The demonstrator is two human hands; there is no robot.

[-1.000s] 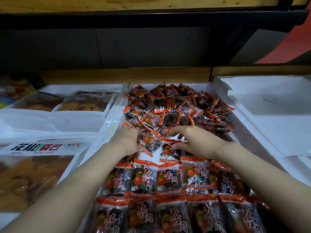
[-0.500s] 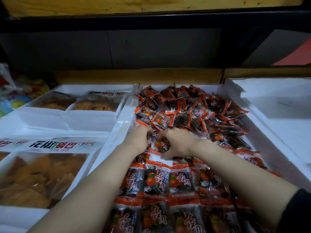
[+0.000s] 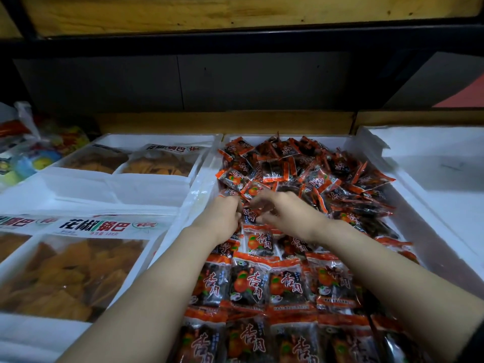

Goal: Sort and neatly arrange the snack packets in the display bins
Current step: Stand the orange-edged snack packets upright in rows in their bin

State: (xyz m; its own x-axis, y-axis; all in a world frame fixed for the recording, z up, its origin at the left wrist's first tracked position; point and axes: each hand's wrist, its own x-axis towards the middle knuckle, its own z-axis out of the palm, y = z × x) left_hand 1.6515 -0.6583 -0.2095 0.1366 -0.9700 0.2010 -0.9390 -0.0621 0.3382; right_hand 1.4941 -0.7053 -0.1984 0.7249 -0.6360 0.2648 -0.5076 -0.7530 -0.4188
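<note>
A white display bin [image 3: 204, 184] in the middle holds many small orange-and-black snack packets. At its back they lie in a loose heap [image 3: 314, 176]. Toward me they stand in neat overlapping rows [image 3: 264, 284]. My left hand [image 3: 222, 216] and my right hand [image 3: 282, 213] meet at the near edge of the heap, fingers curled down. Between them sits one small packet [image 3: 248, 214], which both hands seem to pinch. My fingertips are partly hidden among the packets.
The bin to the left holds large clear bags of yellow crisps [image 3: 65, 271], with two more bags [image 3: 157, 163] at its back. A white bin [image 3: 432, 184] stands on the right. Colourful packets [image 3: 31, 153] lie far left. A dark shelf wall rises behind.
My right hand has come in from the right and closed toward the left hand. Both hands have drawn together on one packet at the heap's near edge. The camera has tilted slightly.
</note>
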